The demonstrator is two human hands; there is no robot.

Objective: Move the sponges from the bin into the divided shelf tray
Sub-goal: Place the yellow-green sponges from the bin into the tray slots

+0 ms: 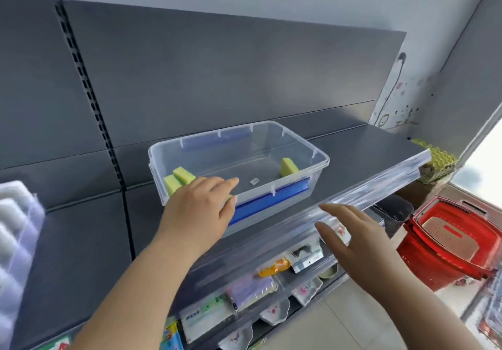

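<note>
A clear plastic bin (298,146) with blue clips stands on the grey shelf (366,165). Two yellow-green sponges (179,178) lean in its left end and one sponge (289,166) stands at its right end. My left hand (198,208) is over the bin's near left corner, and a sliver of yellow-green sponge (232,197) shows pinched between thumb and fingers. My right hand (350,238) hovers with spread fingers in front of the shelf's edge and holds nothing. The clear divided tray (16,241) sits blurred at the far left of the shelf.
A red shopping basket (448,243) stands low on the right. Below the shelf edge, lower shelves hold packets and small dishes (271,290). A yellow egg carton (437,162) sits past the shelf's right end. Grey back panels rise behind the bin.
</note>
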